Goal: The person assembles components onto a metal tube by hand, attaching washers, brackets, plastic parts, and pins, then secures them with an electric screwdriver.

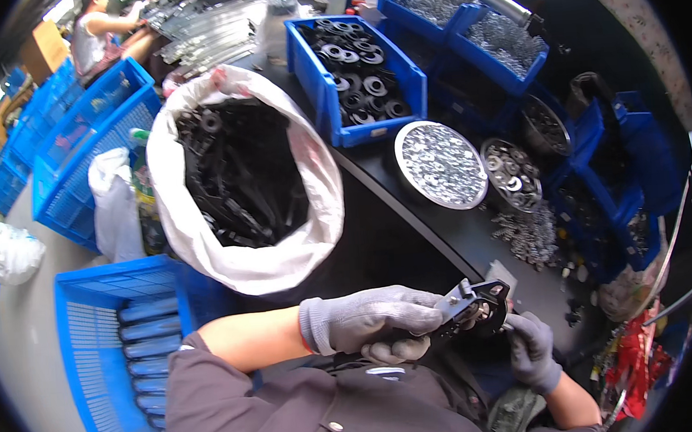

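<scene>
My left hand (379, 320), in a grey knit glove, grips a black metal assembly (492, 300) from its left side. The part has a flat bar at one end and a rounded, hook-like plate with silver pieces inside at the other. Close by its right end, my right hand (534, 353), gloved the same, has thumb and fingers pinched together. Whatever that pinch holds is too small to make out. A round bowl of small silver hardware (441, 166) stands beyond my hands, with a metal bowl of washers (512, 175) beside it.
A white sack of black parts (325, 209) stands at left. Behind it is a blue bin of black rings (318, 97). A loose pile of springs (526, 235) lies at right. Blue bins (547, 57) line the back. At lower left, a blue basket (83, 355) holds wrapped bundles. Another person (100, 32) sits far left.
</scene>
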Action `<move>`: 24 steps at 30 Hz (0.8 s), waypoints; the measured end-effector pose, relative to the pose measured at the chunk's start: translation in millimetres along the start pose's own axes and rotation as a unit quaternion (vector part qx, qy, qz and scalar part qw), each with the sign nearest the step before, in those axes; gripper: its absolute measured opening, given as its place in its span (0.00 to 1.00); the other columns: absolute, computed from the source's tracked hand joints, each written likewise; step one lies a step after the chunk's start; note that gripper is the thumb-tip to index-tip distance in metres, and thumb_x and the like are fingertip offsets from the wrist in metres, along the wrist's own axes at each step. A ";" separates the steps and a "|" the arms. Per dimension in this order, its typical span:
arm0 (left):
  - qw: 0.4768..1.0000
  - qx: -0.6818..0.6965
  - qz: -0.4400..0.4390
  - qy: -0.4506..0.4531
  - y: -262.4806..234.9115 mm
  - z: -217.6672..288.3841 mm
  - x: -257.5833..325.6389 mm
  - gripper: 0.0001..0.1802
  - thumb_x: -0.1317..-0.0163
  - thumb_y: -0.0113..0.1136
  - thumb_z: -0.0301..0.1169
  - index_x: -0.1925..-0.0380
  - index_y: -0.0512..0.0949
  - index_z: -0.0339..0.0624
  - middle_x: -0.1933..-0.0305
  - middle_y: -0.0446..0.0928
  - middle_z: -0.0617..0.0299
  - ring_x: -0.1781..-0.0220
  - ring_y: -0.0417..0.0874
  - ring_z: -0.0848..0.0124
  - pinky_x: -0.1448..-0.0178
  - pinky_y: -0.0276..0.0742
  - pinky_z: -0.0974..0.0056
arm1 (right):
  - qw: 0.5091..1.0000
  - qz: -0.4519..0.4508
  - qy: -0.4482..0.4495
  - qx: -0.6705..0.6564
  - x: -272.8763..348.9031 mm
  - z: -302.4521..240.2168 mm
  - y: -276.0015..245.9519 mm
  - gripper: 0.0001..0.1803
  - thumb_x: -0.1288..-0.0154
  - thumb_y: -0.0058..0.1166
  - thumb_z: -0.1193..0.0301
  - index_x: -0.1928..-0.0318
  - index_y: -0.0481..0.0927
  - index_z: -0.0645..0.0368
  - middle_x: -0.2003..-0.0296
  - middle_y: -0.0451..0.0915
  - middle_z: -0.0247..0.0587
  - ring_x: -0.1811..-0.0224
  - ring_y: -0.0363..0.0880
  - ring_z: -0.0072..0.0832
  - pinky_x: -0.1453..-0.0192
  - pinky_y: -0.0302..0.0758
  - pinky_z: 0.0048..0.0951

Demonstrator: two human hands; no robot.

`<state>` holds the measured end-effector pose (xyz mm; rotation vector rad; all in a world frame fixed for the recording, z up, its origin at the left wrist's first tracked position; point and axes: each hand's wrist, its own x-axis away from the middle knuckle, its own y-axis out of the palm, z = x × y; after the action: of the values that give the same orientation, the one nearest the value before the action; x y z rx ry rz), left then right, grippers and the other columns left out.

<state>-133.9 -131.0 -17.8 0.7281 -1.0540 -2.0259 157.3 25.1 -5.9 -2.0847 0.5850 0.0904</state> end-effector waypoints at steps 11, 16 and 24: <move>0.981 -0.138 0.066 -0.120 29.2 -4.6 -21.7 0.29 0.30 0.54 0.41 0.31 0.63 0.50 0.78 0.66 0.69 0.83 0.61 0.83 0.80 0.56 0.75 | 0.998 0.039 -0.032 0.044 55.0 32.1 22.6 0.09 0.29 0.47 0.69 0.53 0.75 0.58 0.69 0.77 0.44 0.72 0.75 0.38 0.67 0.71 0.36; 0.976 -0.164 0.059 -0.130 33.5 -7.8 -15.8 0.30 0.30 0.53 0.43 0.31 0.62 0.50 0.78 0.66 0.70 0.83 0.62 0.84 0.80 0.56 0.75 | 0.995 0.067 -0.040 0.059 56.4 25.0 27.3 0.09 0.29 0.47 0.70 0.54 0.76 0.58 0.69 0.76 0.43 0.71 0.74 0.38 0.67 0.71 0.35; 0.974 -0.164 0.084 -0.134 32.5 -9.6 -12.8 0.27 0.29 0.50 0.47 0.33 0.66 0.50 0.78 0.68 0.70 0.83 0.62 0.84 0.80 0.56 0.75 | 0.990 0.137 0.017 0.004 54.7 8.7 35.9 0.08 0.30 0.48 0.70 0.58 0.76 0.61 0.69 0.74 0.42 0.70 0.72 0.34 0.66 0.69 0.31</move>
<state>-108.3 -137.9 6.9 0.1912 -0.8616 -2.1149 191.2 -4.2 -54.3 -1.9901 0.8886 0.2088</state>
